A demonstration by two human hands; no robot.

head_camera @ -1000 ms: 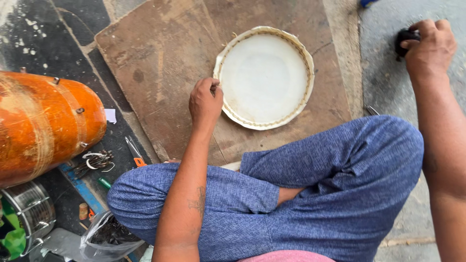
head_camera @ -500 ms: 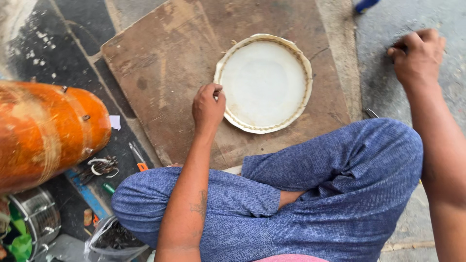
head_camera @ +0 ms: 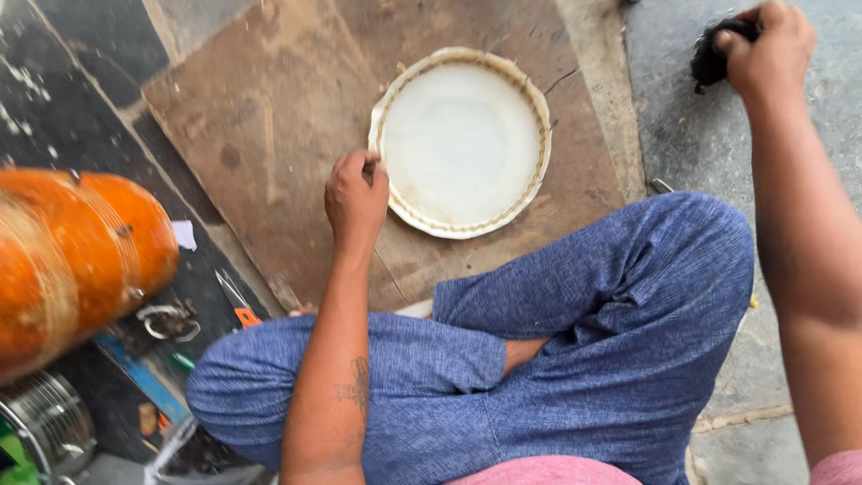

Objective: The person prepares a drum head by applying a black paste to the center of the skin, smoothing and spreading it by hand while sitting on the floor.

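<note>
White round plate (head_camera: 462, 144) lies on your brown board (head_camera: 269, 117), left hand (head_camera: 356, 196) pinching its rim as before, while your right hand (head_camera: 770, 45) now lifts, fingers closed around a dark brush (head_camera: 709, 58).

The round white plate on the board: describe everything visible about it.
The round white plate looks like thin plastic or paper, with a flat pale centre and a raised, crimped rim stained yellowish brown. It lies flat, face up and empty, on the worn brown board. The left hand pinches its near-left rim.
</note>
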